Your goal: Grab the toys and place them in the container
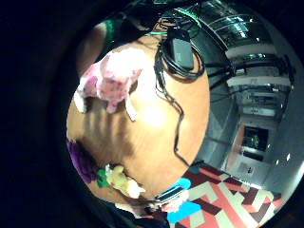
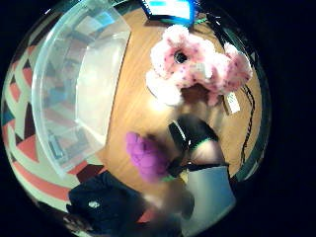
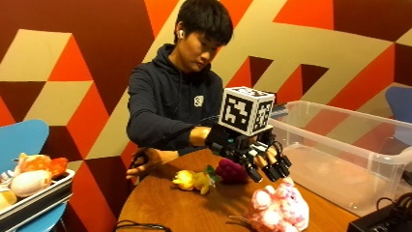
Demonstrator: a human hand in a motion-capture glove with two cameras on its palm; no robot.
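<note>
On the round wooden table (image 3: 167, 203) we count three toys, left to right: one yellow plush (image 3: 191, 181), one purple grape-like plush (image 3: 230, 170), one pink spotted plush (image 3: 279, 209). Above them the gloved right hand (image 3: 260, 157) hovers, fingers spread and relaxed, holding nothing. One clear plastic container (image 3: 360, 159) sits farthest right.
</note>
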